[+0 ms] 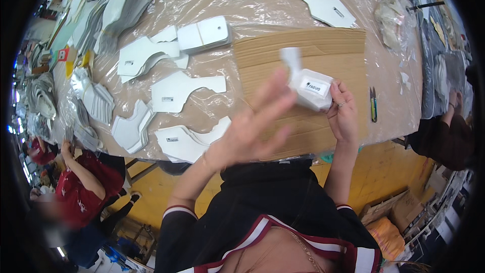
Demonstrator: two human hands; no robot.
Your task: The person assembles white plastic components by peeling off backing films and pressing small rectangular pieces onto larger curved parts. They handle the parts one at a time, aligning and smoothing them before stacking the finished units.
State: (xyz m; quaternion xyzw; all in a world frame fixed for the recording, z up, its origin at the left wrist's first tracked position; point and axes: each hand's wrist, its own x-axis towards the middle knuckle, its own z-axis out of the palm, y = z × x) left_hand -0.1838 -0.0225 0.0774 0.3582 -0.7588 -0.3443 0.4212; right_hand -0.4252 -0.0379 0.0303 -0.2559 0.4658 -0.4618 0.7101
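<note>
My right hand (343, 110) pinches the edge of a white cut-out piece (312, 94) that bears a small printed label. The piece is held above a brown cardboard sheet (323, 139), and its narrow end blurs upward. Close to its left side is my left hand (257, 121), smeared by motion. The left fingers are stretched out and apart, with no object visible in them. Similar labelled white pieces lie left of the cardboard: a single-looking shape (184, 91), a stack (189, 139) below it and another stack (146, 58) above.
A banded stack of white pieces (204, 35) lies beyond my left hand. Snips (373, 104) rest right of the cardboard. A lone white piece (323, 7) is at the far side, a plastic bag (393, 17) at far right. People work at left (83, 182) and right (444, 131).
</note>
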